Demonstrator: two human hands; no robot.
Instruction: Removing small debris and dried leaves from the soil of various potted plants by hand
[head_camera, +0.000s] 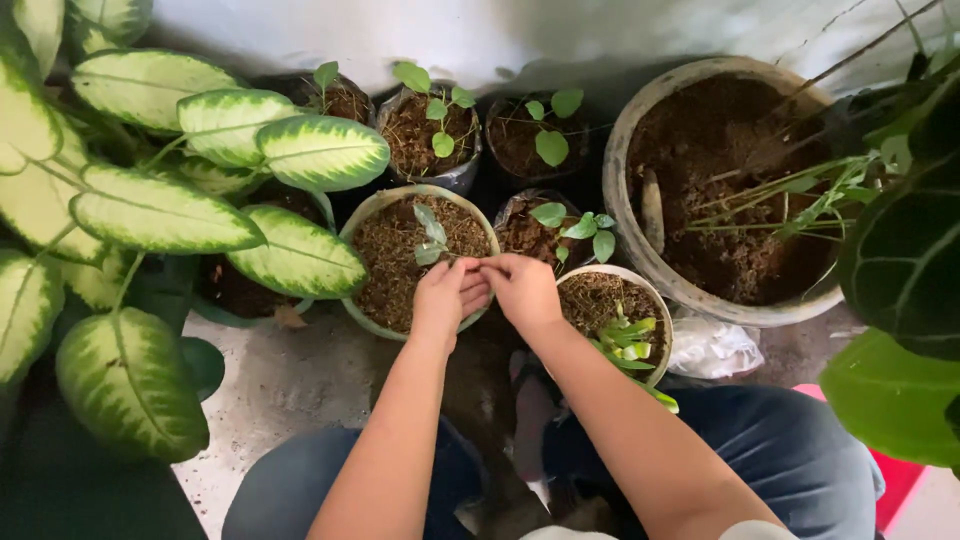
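Fibrous brown soil fills a round pale pot at centre frame; left hand and right hand meet, fingers pinched together over its rim beside a small seedling.

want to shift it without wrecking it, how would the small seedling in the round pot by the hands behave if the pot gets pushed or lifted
The seedling looks floppy and fragile: thin stem, few small leaves. The round pot is full of fibrous soil, so probably heavy for its size and unlikely to tip. The loose soil may spill. Left hand and right hand meet at its rim.
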